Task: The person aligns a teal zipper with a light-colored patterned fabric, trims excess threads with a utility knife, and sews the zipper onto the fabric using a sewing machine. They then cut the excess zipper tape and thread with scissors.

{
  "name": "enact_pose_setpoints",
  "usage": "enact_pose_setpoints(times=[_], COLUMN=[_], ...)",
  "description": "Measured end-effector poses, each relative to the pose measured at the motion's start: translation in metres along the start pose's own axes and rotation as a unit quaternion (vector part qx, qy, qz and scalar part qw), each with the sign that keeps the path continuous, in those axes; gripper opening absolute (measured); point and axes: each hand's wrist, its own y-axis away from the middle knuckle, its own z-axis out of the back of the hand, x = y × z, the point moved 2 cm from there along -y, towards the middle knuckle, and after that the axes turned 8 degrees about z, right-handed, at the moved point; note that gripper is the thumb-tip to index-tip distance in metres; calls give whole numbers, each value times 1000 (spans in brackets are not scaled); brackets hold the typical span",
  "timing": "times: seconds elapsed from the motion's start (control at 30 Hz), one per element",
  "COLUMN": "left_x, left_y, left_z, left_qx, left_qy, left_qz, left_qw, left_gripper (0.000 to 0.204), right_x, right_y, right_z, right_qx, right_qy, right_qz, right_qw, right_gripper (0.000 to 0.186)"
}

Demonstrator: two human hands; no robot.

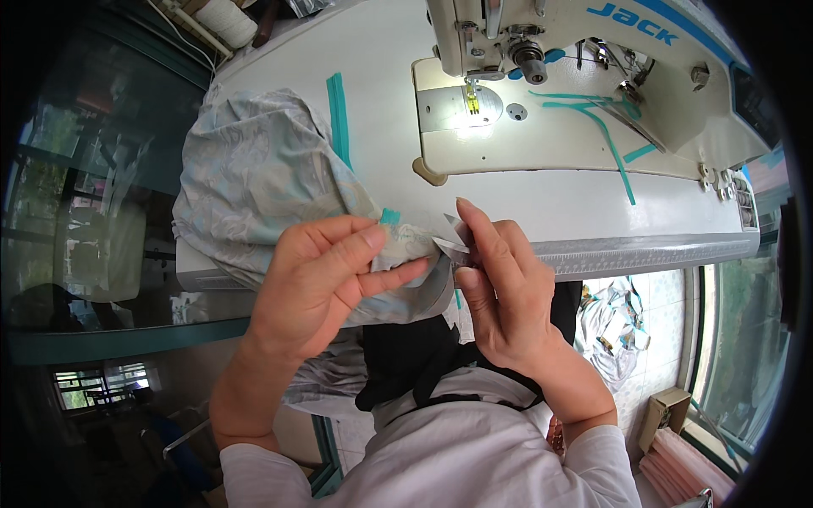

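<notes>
In right hand [515, 296], apparently one thread snipper [455, 247]

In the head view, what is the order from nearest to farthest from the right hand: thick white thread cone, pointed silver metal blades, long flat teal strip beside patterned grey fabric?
1. Pointed silver metal blades: in the right hand.
2. Long flat teal strip: forward-left of the hand.
3. Thick white thread cone: farther, upper left of the picture.
</notes>
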Motion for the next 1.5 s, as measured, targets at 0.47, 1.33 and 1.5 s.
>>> enact_pose_setpoints(times=[0.47, 1.33, 1.5], left_x=[-4, -2, -1], left_y=[5, 6, 4], left_z=[-3, -1, 1], left_qx=[26, 33, 26], left_qy=[-18, -44, -41], left_qz=[-8, -19, -15], left_qw=[999, 998, 999], left_gripper=[29, 30, 30], right_x=[2, 7, 13], right_y=[-7, -6, -5], right_z=[7, 8, 12], right_qx=[43, 38, 69], right_qy=[119, 135, 100], right_qz=[57, 47, 22], right_qw=[990, 989, 992], right_gripper=[54, 54, 53])
